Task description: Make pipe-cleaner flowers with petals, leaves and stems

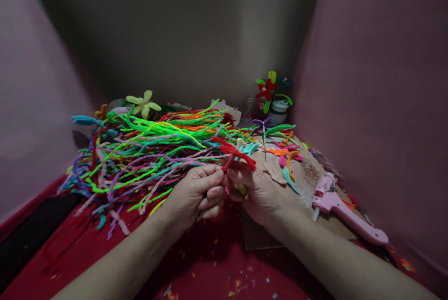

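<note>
Between my hands, a red pipe cleaner flower (pixel 236 152) is held up over the front of the work area. My left hand (pixel 206 190) is closed, thumb and fingertips pinching the red stem end at its lower left. From the other side, my right hand (pixel 250 188) closes its fingers at the base of the red petals. A small yellowish bit (pixel 241 189) shows by the right fingers; what it is I cannot make out. Just behind the hands lies a big heap of colourful pipe cleaners (pixel 157 141), green, orange, lilac and blue.
A pink glue gun (pixel 345 211) rests on a cardboard sheet (pixel 262 234) to the right, near loose pipe cleaner petals (pixel 289 164). Behind stand a pale yellow flower (pixel 144 104) and a jar (pixel 279 111) by finished flowers. Scraps dot the red cloth (pixel 203 262).
</note>
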`<action>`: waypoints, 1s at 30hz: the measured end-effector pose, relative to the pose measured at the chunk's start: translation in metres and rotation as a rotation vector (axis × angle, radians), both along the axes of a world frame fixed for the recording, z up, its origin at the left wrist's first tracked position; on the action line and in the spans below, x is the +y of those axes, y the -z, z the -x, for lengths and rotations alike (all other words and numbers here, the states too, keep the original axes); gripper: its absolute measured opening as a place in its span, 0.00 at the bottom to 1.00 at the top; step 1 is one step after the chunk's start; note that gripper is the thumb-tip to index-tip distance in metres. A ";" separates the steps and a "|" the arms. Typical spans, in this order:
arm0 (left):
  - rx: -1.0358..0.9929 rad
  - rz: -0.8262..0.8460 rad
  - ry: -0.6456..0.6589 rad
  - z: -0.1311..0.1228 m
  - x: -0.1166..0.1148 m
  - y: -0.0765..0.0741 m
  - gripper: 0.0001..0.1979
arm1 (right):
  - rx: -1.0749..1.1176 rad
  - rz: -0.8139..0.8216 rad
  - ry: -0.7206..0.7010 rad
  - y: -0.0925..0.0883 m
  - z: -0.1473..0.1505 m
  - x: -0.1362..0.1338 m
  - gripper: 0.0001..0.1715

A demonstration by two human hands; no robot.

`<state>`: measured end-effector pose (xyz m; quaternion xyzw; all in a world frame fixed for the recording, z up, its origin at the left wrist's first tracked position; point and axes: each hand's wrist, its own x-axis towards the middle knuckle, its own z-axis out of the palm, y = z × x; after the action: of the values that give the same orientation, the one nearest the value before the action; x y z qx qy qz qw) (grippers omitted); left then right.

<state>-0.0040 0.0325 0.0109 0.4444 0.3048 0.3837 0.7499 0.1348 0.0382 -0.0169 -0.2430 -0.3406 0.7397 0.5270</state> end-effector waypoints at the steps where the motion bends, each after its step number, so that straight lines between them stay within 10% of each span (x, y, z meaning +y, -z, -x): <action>1: -0.034 0.017 0.046 0.001 0.001 0.001 0.11 | 0.019 -0.003 -0.022 0.001 0.000 0.000 0.11; 7: 0.228 -0.166 -0.013 -0.003 -0.001 -0.001 0.12 | 0.054 -0.003 0.040 -0.002 -0.002 0.000 0.07; 13: 0.952 -1.126 -0.400 0.000 0.002 0.020 0.06 | 0.047 0.077 0.158 -0.003 0.003 -0.004 0.12; 16: 1.056 -1.338 -0.423 0.005 0.004 0.029 0.08 | -0.001 0.044 0.180 -0.002 0.004 -0.007 0.09; 30: 0.608 -0.445 -0.335 -0.007 -0.005 -0.004 0.10 | -0.067 -0.144 0.116 -0.003 0.002 -0.003 0.08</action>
<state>0.0033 0.0272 0.0149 0.6332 0.4901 0.4083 0.4383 0.1326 0.0356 -0.0136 -0.2484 -0.3960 0.6730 0.5732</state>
